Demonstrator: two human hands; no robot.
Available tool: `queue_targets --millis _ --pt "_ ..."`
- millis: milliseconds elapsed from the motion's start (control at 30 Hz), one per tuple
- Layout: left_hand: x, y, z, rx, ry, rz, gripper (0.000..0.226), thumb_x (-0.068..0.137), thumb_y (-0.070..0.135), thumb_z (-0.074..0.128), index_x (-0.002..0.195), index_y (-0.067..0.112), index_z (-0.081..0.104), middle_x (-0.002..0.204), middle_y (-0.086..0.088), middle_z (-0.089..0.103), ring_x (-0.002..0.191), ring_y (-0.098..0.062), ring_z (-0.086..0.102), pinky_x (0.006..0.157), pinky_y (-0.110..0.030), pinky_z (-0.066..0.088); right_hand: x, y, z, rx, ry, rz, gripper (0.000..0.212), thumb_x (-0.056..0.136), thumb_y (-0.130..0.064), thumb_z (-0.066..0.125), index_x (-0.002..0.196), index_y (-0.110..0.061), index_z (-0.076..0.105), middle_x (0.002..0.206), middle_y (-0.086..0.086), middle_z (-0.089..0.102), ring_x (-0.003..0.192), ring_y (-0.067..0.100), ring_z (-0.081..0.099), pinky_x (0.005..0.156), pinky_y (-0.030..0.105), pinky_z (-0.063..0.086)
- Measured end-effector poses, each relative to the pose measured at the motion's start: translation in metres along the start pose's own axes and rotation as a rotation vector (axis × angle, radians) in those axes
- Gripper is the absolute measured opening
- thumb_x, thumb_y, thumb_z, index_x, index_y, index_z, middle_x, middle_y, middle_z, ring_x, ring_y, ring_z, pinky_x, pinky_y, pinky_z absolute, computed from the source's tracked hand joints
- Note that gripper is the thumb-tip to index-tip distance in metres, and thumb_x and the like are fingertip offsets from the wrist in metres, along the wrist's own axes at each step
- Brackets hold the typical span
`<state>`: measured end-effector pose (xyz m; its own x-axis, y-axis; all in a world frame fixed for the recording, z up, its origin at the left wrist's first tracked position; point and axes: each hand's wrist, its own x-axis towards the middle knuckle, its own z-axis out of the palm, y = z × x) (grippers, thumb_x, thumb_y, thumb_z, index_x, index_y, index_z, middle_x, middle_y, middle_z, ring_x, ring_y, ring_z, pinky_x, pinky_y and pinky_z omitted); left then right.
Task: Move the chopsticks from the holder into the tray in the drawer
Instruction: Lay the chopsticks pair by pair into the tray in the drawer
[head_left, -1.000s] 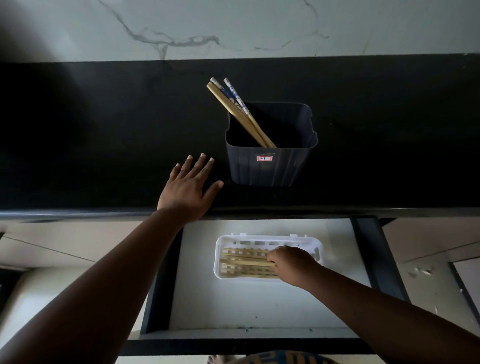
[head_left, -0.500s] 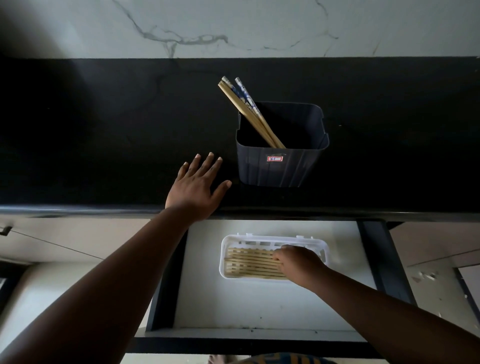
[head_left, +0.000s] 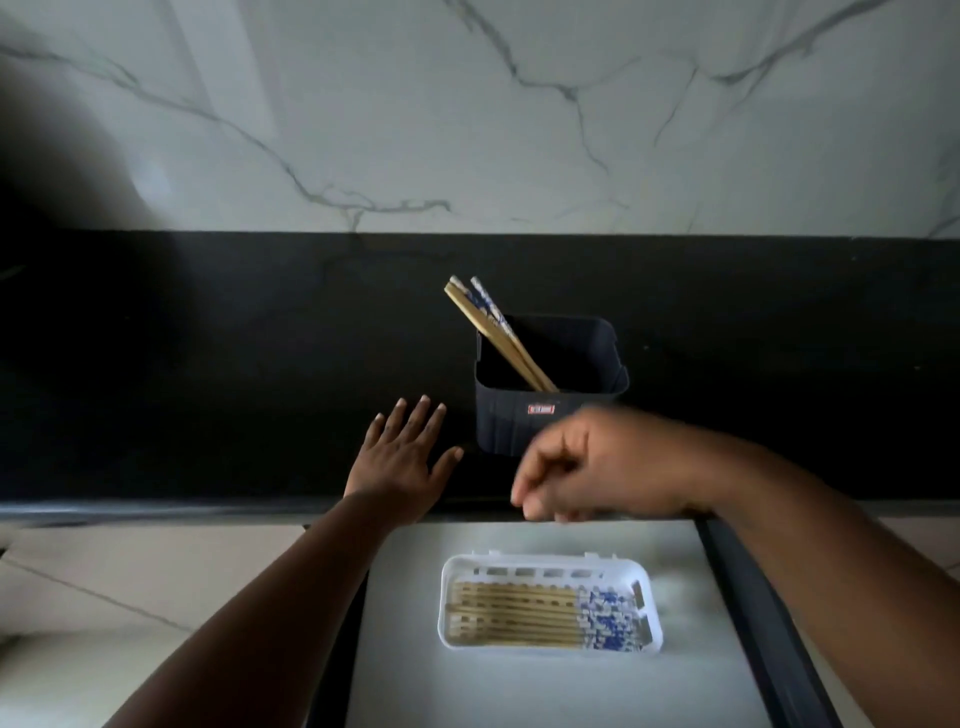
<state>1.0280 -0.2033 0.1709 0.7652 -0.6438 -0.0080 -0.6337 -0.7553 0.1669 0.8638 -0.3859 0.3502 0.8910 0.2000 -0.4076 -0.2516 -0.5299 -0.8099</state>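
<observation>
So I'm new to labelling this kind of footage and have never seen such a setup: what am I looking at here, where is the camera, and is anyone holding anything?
There is no machine here, only a person's two bare arms. The single camera is worn on the person's head and looks forward and down, so the arms enter from the bottom. The left hand lies flat, fingers spread, on the black counter. The right hand is blurred in the air above the counter's edge, fingers loosely curled; nothing shows in it. On the counter stands a dark holder with a few chopsticks leaning out of it. Below, in the open drawer, a white tray holds a row of chopsticks lying side by side, their blue patterned ends to the right. Behind is a marble wall.
</observation>
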Motion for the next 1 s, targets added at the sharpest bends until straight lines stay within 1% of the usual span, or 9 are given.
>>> queue_targets --millis 67,133,200,267,367,467,600,800,1000 --pt "0.000 0.000 0.000 0.000 -0.006 0.002 0.072 0.090 0.066 0.010 0.152 0.030 0.001 0.162 0.006 -0.003 0.146 -0.014 -0.012 0.116 -0.036 -0.009 0.003 -0.021 -0.021 0.089 0.244 -0.103 0.009 0.081 -0.013 0.076 0.079 -0.022 0.075 0.067 -0.005 0.072 0.061 0.004 0.065 0.057 0.018 0.053" --pt "0.001 0.000 0.000 -0.004 -0.013 0.003 0.071 0.092 0.065 0.012 0.152 0.030 -0.001 0.162 0.006 -0.006 0.142 -0.011 -0.018 0.115 -0.035 -0.011 0.020 -0.029 -0.035 0.081 0.495 -0.139 0.009 0.081 -0.011 0.075 0.078 -0.019 0.074 0.064 -0.003 0.070 0.060 0.008 0.065 0.061 0.028 0.058" --pt "0.001 0.000 -0.001 -0.008 -0.023 0.010 0.070 0.093 0.065 0.012 0.152 0.030 -0.003 0.161 0.007 -0.009 0.138 -0.010 -0.023 0.115 -0.034 -0.012 0.045 -0.028 -0.042 -0.002 0.660 -0.094 0.007 0.080 -0.014 0.074 0.077 -0.020 0.072 0.065 -0.004 0.069 0.065 0.012 0.066 0.074 0.039 0.058" --pt "0.001 0.000 -0.001 -0.005 -0.018 0.011 0.069 0.094 0.064 0.012 0.152 0.030 -0.004 0.161 0.007 -0.009 0.138 -0.011 -0.023 0.115 -0.034 -0.012 0.071 -0.022 -0.043 -0.181 0.754 -0.016 0.007 0.077 -0.020 0.074 0.078 -0.025 0.070 0.077 -0.006 0.071 0.078 0.015 0.068 0.082 0.038 0.057" --pt "0.000 0.002 -0.002 -0.003 -0.004 0.005 0.069 0.094 0.063 0.014 0.152 0.029 -0.003 0.161 0.006 -0.009 0.142 -0.013 -0.020 0.115 -0.035 -0.012 0.101 -0.015 -0.037 -0.369 0.820 0.042 0.014 0.079 -0.027 0.073 0.092 -0.025 0.068 0.098 -0.001 0.071 0.092 0.021 0.067 0.080 0.032 0.053" --pt "0.000 0.002 -0.003 -0.007 0.000 0.008 0.069 0.094 0.064 0.012 0.152 0.030 -0.005 0.160 0.008 -0.012 0.140 -0.012 -0.023 0.115 -0.034 -0.014 0.123 -0.016 -0.030 -0.405 0.895 0.015 0.024 0.081 -0.040 0.070 0.094 -0.020 0.064 0.096 0.000 0.067 0.087 0.021 0.064 0.070 0.030 0.049" --pt "0.000 0.002 -0.003 -0.014 0.000 0.009 0.071 0.091 0.066 0.007 0.151 0.031 -0.008 0.157 0.010 -0.016 0.139 -0.012 -0.026 0.115 -0.034 -0.015 0.142 -0.026 -0.023 -0.487 0.983 0.029 0.037 0.083 -0.047 0.066 0.108 -0.020 0.062 0.105 0.002 0.064 0.096 0.023 0.064 0.073 0.031 0.046" --pt "0.002 0.000 -0.002 -0.032 -0.007 0.000 0.072 0.088 0.070 0.004 0.149 0.034 -0.012 0.153 0.013 -0.021 0.139 -0.011 -0.028 0.114 -0.034 -0.017 0.153 -0.033 -0.023 -0.609 1.047 0.070 0.022 0.092 -0.032 0.059 0.105 -0.015 0.058 0.103 0.006 0.065 0.093 0.026 0.066 0.066 0.031 0.044" --pt "0.001 -0.001 -0.001 -0.049 0.006 0.003 0.073 0.087 0.071 0.004 0.149 0.035 -0.010 0.152 0.014 -0.021 0.140 -0.011 -0.027 0.114 -0.033 -0.016 0.151 -0.034 -0.027 -0.661 0.988 0.125 0.019 0.096 -0.023 0.052 0.109 -0.012 0.061 0.103 0.007 0.065 0.089 0.023 0.066 0.061 0.030 0.040"
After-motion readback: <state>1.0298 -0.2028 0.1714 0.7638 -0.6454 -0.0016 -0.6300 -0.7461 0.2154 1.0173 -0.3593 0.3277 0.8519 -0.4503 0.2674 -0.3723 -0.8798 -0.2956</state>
